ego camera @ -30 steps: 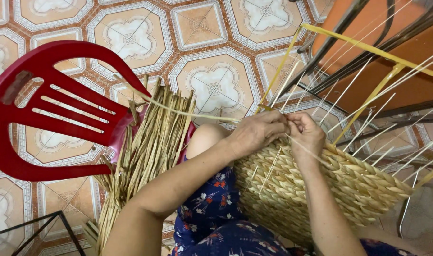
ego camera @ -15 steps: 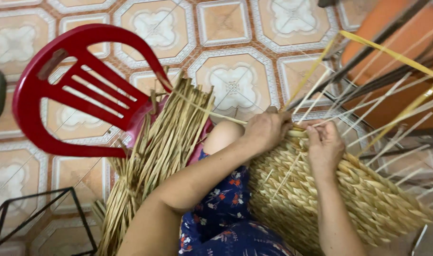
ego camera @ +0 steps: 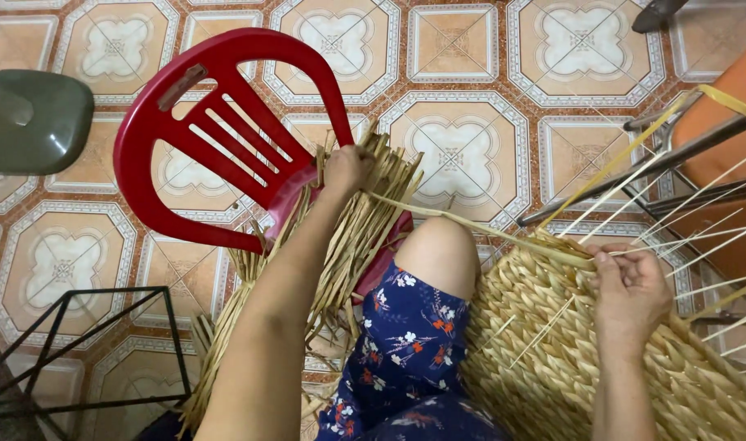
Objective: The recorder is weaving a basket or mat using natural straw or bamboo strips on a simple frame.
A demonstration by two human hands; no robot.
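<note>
Straw strand (ego camera: 471,227) between both hands

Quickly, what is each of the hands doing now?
Left hand: closed on a dried straw strand at the bundle.
Right hand: closed on the woven basket rim.

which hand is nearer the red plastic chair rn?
Left. The left hand is in the straw bundle lying on the red plastic chair, right beside its backrest. The right hand is far off, on the woven basket.

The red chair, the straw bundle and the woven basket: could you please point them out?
red chair (ego camera: 148,135): head view, left frame of backrest.
straw bundle (ego camera: 352,245): head view, middle of strands.
woven basket (ego camera: 544,359): head view, braided side wall.
</note>
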